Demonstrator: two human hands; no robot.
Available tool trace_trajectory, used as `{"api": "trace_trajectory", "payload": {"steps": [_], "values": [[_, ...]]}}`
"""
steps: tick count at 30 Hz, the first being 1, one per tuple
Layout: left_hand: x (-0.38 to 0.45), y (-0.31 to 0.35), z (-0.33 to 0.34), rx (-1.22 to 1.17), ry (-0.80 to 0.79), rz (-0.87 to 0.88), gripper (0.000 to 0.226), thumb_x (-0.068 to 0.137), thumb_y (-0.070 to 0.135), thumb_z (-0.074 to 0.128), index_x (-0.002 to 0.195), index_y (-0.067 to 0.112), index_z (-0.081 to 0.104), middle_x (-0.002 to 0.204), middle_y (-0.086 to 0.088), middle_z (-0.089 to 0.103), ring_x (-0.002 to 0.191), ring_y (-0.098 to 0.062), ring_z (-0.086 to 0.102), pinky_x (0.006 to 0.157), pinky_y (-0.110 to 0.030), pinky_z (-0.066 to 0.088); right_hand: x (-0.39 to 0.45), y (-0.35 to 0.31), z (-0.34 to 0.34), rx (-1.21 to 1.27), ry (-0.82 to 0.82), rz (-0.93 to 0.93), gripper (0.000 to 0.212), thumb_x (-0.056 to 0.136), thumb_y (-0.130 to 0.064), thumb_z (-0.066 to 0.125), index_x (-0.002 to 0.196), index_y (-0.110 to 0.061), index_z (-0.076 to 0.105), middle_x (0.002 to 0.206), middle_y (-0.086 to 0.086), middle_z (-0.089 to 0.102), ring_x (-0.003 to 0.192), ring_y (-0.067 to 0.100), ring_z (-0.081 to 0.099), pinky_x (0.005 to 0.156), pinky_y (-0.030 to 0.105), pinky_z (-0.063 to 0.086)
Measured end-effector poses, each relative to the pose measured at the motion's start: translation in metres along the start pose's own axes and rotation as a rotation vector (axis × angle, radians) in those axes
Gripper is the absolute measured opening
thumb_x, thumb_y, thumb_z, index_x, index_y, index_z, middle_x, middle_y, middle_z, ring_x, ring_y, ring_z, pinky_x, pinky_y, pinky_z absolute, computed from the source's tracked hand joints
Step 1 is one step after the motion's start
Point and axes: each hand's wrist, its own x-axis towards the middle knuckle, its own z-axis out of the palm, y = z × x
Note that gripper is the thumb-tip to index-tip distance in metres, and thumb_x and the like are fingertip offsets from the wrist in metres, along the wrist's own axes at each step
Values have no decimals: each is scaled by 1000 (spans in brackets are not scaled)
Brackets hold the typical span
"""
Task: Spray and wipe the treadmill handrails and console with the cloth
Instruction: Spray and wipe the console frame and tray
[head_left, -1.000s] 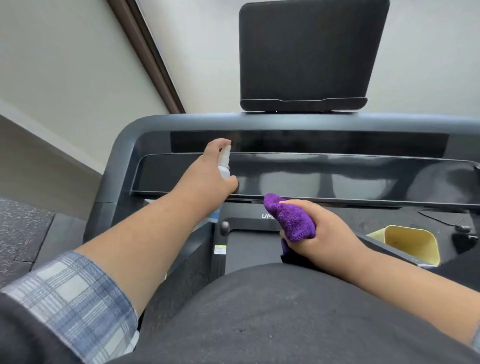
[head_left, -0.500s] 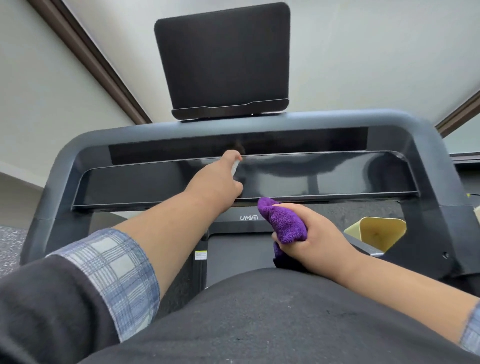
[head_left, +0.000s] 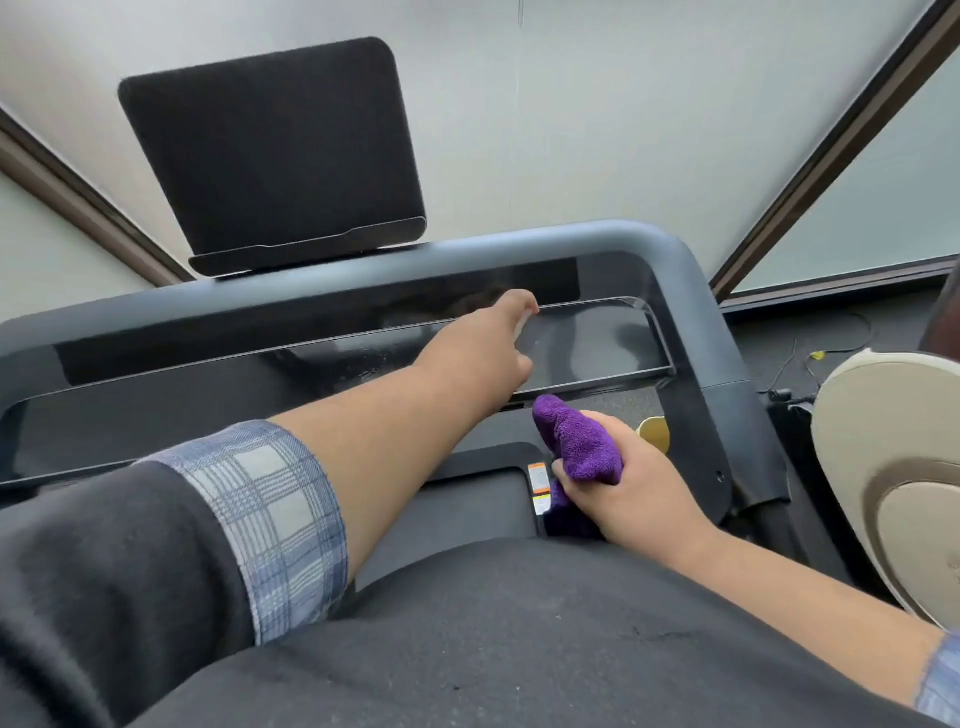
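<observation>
The treadmill's glossy black console panel (head_left: 597, 343) spans the middle of the view, framed by a grey handrail bar (head_left: 691, 291). My left hand (head_left: 483, 353) reaches across the console's right half, wrapped around a small spray bottle (head_left: 521, 326) whose white top barely shows at my fingers. Fine droplets and mist show on the panel beside it. My right hand (head_left: 639, 488) sits lower, below the console's edge, closed around a bunched purple cloth (head_left: 576, 441). The cloth is off the console.
A black tablet holder (head_left: 270, 156) stands above the console. A yellow cup holder (head_left: 654, 434) peeks out behind my right hand. A beige machine housing (head_left: 893, 467) is at the right, with cables (head_left: 800, 364) on the floor. The belt deck (head_left: 467, 499) lies below.
My left hand with the spray bottle has moved rightward along the console, and my view has turned right with it. The right hand keeps the cloth in about the same place.
</observation>
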Motion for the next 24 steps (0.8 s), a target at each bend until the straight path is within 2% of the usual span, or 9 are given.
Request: {"api": "trace_trajectory", "payload": {"steps": [4, 7, 8, 11, 13, 15, 17, 20, 24], "values": [[-1, 0, 0, -97, 76, -58, 58, 80, 20, 47, 129, 48, 33, 77, 9, 57, 56, -9, 54, 40, -25, 39, 0, 3, -11, 73, 67, -11, 42, 84, -23, 74, 115, -49, 62, 103, -25, 70, 100, -5, 63, 80, 3, 41], [-20, -14, 5, -136, 100, -103, 59, 82, 23, 45, 130, 54, 29, 81, 11, 63, 56, -12, 58, 47, -28, 43, 14, -3, -20, 203, 219, -68, 41, 82, -25, 71, 113, -49, 62, 100, -12, 72, 97, 8, 67, 89, 20, 49], [-28, -19, 7, -143, 104, -118, 59, 83, 23, 47, 129, 55, 29, 84, 11, 66, 59, -13, 59, 51, -30, 45, 23, -5, -25, 196, 293, -115, 41, 81, -26, 70, 112, -50, 61, 100, -11, 71, 97, 9, 67, 89, 20, 49], [-54, -32, 13, -177, 96, -136, 60, 87, 23, 52, 130, 57, 28, 98, 15, 71, 72, -13, 62, 70, -36, 53, 62, -10, -42, -83, 454, -247, 53, 78, -31, 69, 128, -40, 56, 126, -9, 60, 121, 14, 53, 106, 25, 37], [-69, -40, 15, -200, 103, -159, 61, 88, 25, 53, 130, 61, 28, 81, 19, 66, 67, -7, 60, 64, -32, 50, 95, -10, -50, -353, 365, -246, 68, 77, -40, 70, 141, -28, 49, 145, 1, 47, 135, 21, 37, 116, 31, 25], [-83, -47, 15, -211, 107, -166, 60, 89, 29, 54, 128, 66, 27, 72, 25, 61, 58, -3, 58, 54, -26, 42, 122, -7, -49, -674, 163, -132, 79, 81, -58, 63, 151, -33, 36, 158, 5, 32, 146, 27, 21, 121, 40, 15], [-94, -53, 14, -209, 118, -152, 60, 89, 31, 55, 127, 67, 26, 76, 36, 58, 59, 5, 57, 50, -22, 37, 134, 0, -39, -903, 28, -61, 88, 79, -79, 44, 155, -39, 24, 164, 7, 19, 151, 30, 9, 123, 48, 6], [-104, -65, 11, -234, 167, -134, 61, 85, 34, 56, 124, 71, 27, 81, 42, 57, 67, 12, 56, 52, -19, 35, 134, 3, -16, -996, 24, -91, 98, 72, -92, 22, 156, -40, 17, 166, 9, 9, 151, 32, 4, 122, 52, 1], [-111, -74, 12, -201, 170, -173, 64, 85, 32, 58, 124, 71, 27, 86, 43, 56, 74, 13, 56, 57, -18, 36, 135, -19, 35, -1060, -66, -273, 98, 75, -93, 8, 156, -40, 20, 166, 10, 13, 150, 38, 8, 120, 57, 5]]}}
